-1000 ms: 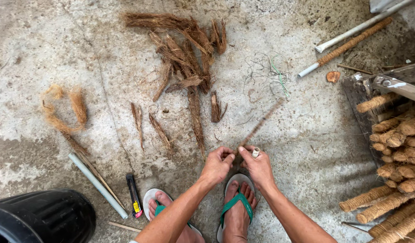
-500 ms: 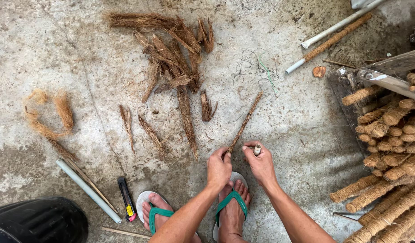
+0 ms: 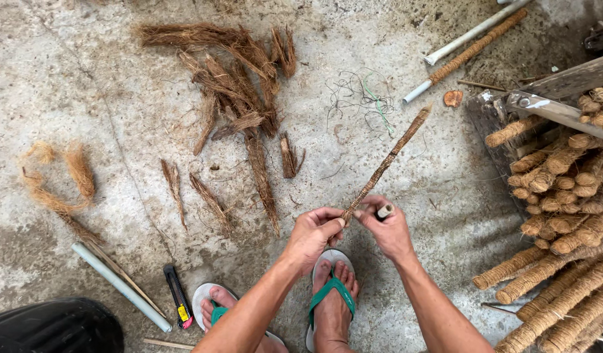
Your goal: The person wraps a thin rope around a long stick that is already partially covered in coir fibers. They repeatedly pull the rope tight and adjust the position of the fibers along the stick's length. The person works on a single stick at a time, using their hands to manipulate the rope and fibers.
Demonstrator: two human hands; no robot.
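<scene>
A long thin stick wrapped in brown coir fibre (image 3: 388, 159) slants up and to the right from my hands. My left hand (image 3: 314, 232) pinches its near end between thumb and fingers. My right hand (image 3: 386, 229) grips the same end from the other side and also holds a small pale spool (image 3: 384, 211) against the palm. Both hands hover over my feet in green-strapped flip-flops (image 3: 331, 294) on the concrete floor.
Loose coir husk strips (image 3: 239, 98) lie scattered ahead, more fibre (image 3: 56, 180) at the left. A pile of wrapped sticks (image 3: 563, 216) fills the right side beside wooden planks (image 3: 563, 82). White pipes (image 3: 121, 287) and a utility knife (image 3: 177, 294) lie near left, a black tub (image 3: 50, 327) in the corner.
The stick's far end has lifted and swung rightward while my hands keep hold of its near end. The view has shifted slightly.
</scene>
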